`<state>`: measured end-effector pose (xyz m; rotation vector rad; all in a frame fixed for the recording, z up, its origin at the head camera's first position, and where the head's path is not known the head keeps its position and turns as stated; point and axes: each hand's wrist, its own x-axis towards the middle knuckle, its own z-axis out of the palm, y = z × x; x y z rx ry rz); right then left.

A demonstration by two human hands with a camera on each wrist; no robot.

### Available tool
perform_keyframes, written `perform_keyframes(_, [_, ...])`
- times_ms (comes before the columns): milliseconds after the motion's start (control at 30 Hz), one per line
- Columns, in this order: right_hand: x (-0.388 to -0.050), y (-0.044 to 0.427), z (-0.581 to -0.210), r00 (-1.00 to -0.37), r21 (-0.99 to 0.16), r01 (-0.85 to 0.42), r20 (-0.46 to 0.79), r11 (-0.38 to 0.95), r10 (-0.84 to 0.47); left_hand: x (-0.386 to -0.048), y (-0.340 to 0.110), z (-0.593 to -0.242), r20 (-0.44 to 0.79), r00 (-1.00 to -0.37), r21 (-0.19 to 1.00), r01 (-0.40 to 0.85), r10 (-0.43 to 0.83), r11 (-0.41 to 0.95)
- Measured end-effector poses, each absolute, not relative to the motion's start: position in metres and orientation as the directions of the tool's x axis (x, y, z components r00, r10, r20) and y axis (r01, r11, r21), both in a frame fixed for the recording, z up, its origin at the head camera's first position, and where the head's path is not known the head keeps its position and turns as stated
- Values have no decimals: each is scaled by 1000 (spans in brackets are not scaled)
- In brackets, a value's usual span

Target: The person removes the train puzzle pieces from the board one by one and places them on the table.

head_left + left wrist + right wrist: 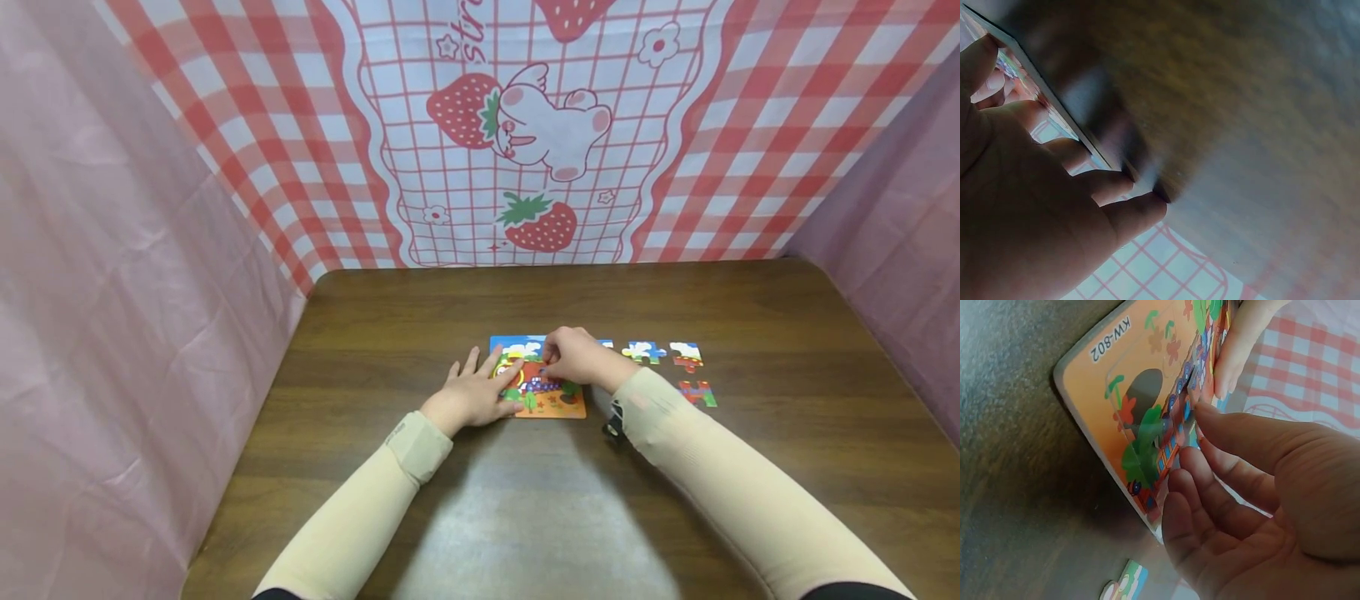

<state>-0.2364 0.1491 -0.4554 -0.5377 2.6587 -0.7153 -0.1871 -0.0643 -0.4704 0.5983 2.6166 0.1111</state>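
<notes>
A colourful jigsaw puzzle board [558,408] with an orange lower part lies flat on the table, a "KW-802" label printed near its corner in the right wrist view. My left hand [474,397] rests on its left side with the fingers spread and straight. In the left wrist view, fingertips lie along the board's edge [1054,103]. Over the board's right half, my right hand [581,358] pinches a puzzle piece [1195,380] between thumb and index finger. That piece tilts up slightly from the picture; the fingers hide much of it.
Loose puzzle pieces lie right of the board: a cloud piece [643,352], a cloud-and-red piece [686,355] and a red-and-green piece [699,394]. Another blue-and-white bit [606,342] peeks out behind the right hand. A checked strawberry cloth [487,208] hangs behind the wooden table [405,308].
</notes>
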Motion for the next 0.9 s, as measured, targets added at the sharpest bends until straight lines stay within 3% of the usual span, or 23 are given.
perform_keyframes(633, [-239,154,-458,-924,-629,-184,-152,755,-352,-187,-64,-470,-408,-805,155,404,431,901])
perform_keyframes(900, [-239,157,-461,-926,-702,-109,-186,704,-329,-188,-64,-472,-401,-808,165,399,431,902])
